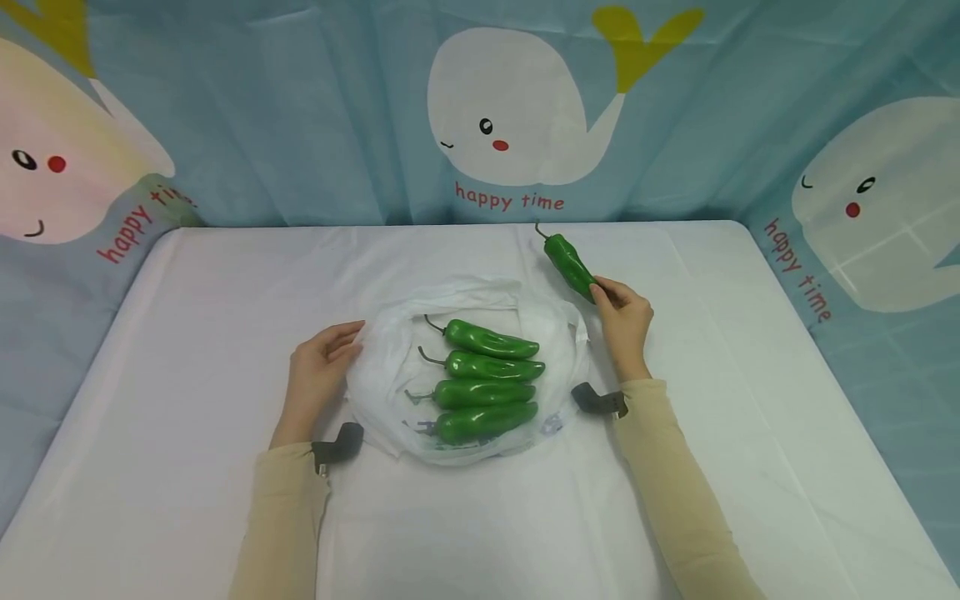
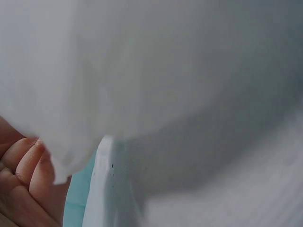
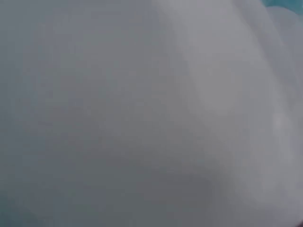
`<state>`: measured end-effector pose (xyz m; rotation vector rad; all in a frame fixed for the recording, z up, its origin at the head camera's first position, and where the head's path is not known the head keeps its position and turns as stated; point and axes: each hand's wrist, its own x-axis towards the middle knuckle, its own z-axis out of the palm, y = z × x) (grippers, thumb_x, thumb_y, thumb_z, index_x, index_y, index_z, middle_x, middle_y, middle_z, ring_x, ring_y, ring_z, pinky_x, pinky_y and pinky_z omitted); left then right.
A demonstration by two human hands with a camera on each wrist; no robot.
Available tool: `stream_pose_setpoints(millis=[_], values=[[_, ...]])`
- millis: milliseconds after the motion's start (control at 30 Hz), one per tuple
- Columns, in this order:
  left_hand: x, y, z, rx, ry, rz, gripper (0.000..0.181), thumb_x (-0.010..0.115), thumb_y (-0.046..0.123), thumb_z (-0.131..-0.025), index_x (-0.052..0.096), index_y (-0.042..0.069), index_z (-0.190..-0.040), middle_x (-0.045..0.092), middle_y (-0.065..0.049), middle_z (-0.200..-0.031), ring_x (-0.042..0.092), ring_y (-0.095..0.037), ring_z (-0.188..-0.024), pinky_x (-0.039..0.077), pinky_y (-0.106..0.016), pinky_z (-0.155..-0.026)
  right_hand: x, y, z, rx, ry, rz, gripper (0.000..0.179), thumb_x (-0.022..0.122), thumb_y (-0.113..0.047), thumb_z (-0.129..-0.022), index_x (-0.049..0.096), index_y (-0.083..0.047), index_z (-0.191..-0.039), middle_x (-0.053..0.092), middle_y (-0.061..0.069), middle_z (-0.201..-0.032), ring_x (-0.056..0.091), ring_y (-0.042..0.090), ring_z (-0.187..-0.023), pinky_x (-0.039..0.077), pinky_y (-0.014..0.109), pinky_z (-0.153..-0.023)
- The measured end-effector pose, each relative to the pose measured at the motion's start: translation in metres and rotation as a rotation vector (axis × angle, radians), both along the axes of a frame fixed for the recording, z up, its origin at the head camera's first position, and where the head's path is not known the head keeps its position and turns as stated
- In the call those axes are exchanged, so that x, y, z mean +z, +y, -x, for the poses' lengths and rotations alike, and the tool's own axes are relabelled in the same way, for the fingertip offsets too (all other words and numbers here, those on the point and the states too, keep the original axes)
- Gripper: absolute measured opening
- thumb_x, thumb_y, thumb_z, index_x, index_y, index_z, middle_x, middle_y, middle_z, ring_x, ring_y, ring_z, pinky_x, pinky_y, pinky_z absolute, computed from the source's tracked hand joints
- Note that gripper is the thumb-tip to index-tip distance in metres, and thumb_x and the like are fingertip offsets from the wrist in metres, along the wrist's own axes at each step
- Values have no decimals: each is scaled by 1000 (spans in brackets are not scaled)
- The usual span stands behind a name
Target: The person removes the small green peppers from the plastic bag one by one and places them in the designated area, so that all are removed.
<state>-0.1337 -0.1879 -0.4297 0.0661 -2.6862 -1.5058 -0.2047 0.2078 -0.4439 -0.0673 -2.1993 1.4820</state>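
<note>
A white plastic bag [image 1: 382,367] lies spread with its mouth up, and several green chili peppers [image 1: 491,367] lie in a stacked row inside it, stems to the left. At the bag's left rim, my left hand [image 1: 318,367] pinches the plastic between thumb and curled fingers. In the left wrist view the bag [image 2: 118,71] covers most of the picture, with the left hand [image 2: 28,179] at lower left. My right hand [image 1: 626,321] pinches another green chili pepper [image 1: 568,265] by its tip, beyond the bag's upper right. Blurred plastic [image 3: 142,113] hides the right hand in the right wrist view.
A white cloth covers the table [image 1: 187,417]. Behind it and at the sides hangs a blue curtain [image 1: 300,125] printed with whales. A dark wrist camera [image 1: 596,400] sits close to the bag's right side, another [image 1: 341,443] near its lower left.
</note>
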Motion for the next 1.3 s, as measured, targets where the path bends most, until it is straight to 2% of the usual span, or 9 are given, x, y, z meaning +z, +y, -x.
stream_pose_setpoints(millis=[333,600,733,833,967,1133,1300], values=[[0,0,0,5,-2,16,32,59,7,-93,60,3,-124,61,-20,-119,62,-32,-105,50,-37,-86,-3,2,0,-54,-53,-57,21,67,-10,-89,69,6,-102,68,19,-100,66,28,-88,48,11,-69],[-2,-1,1,1,9,19,31,60,6,-92,61,4,-124,62,-20,-118,62,-32,-104,51,-37,-85,-6,2,2,-22,-137,-99,23,67,-14,-89,70,5,-101,69,19,-96,66,26,-83,46,13,-66],[-4,-1,1,-1,18,24,31,60,6,-93,61,3,-124,62,-20,-117,62,-32,-104,51,-36,-85,-5,2,1,-6,-159,-114,26,68,-15,-88,68,6,-104,68,19,-98,66,27,-86,49,16,-69],[-4,-1,2,2,13,25,31,60,6,-92,61,4,-124,63,-19,-117,63,-31,-103,51,-36,-84,-3,2,0,23,-186,-116,30,70,-14,-86,66,6,-108,68,20,-100,66,28,-88,52,24,-73],[-2,0,1,2,1,25,31,60,7,-93,61,4,-124,63,-19,-116,63,-31,-103,52,-27,-82,-2,2,0,46,-212,-131,34,72,-12,-84,64,6,-113,67,20,-100,67,28,-89,53,30,-76],[0,0,2,3,-7,16,31,60,8,-93,61,3,-123,62,-20,-117,62,-31,-104,48,-12,-79,-3,2,1,16,-204,-149,32,71,-10,-85,65,6,-112,68,21,-98,66,29,-87,51,20,-70],[1,0,1,4,-12,15,31,61,9,-93,61,3,-124,62,-21,-118,62,-32,-105,50,-19,-82,-3,2,1,-22,-192,-155,31,70,-7,-85,65,6,-112,67,21,-99,66,30,-86,49,17,-68]])
